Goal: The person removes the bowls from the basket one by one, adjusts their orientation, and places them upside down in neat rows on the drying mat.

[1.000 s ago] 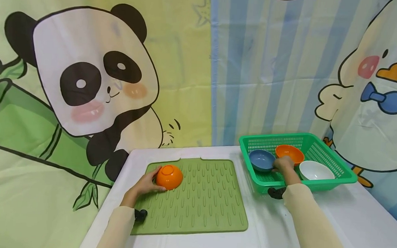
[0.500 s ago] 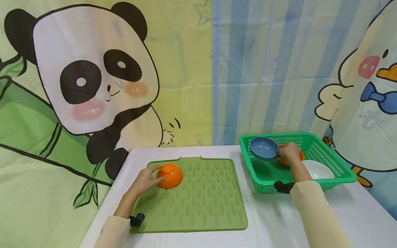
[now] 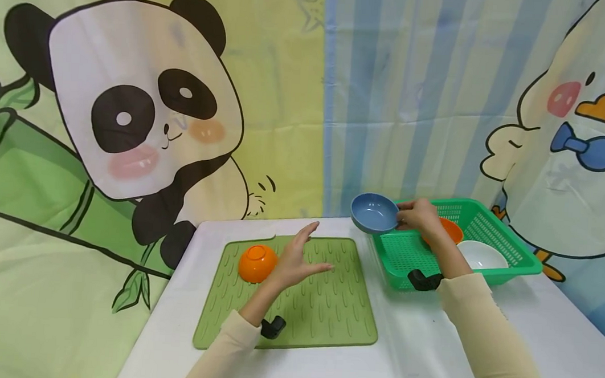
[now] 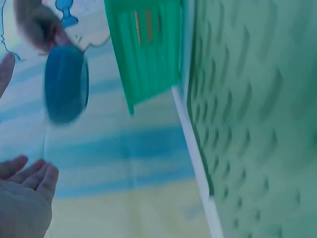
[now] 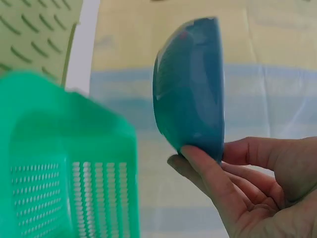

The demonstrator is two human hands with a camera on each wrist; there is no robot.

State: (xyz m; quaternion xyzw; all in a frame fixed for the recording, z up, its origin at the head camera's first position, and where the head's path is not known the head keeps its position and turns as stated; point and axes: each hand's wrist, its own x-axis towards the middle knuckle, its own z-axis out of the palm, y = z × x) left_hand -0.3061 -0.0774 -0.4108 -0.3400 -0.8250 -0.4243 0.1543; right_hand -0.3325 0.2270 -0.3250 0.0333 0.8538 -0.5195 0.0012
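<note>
A blue bowl (image 3: 375,213) is held up over the left end of the green basket, pinched at its right edge by my right hand (image 3: 420,216). In the right wrist view the thumb and fingers grip the rim of the blue bowl (image 5: 190,89). My left hand (image 3: 293,261) hovers above the green mat, its fingers spread apart and nothing in them. In the left wrist view that left hand (image 4: 25,198) shows near the blue bowl (image 4: 66,84), apart from it. An orange bowl (image 3: 257,264) lies upside down on the mat's left part, behind the left wrist.
The olive-green ridged mat (image 3: 326,316) lies on a white table (image 3: 293,371). At the right stands the green perforated basket (image 3: 521,263) with another orange bowl (image 3: 451,230) and a white bowl (image 3: 484,255) in it. A cartoon-printed curtain (image 3: 281,96) hangs behind the table.
My right hand has lifted the blue bowl out of the basket and moved it left. My left hand has let go of the orange bowl on the mat and moved right with spread fingers.
</note>
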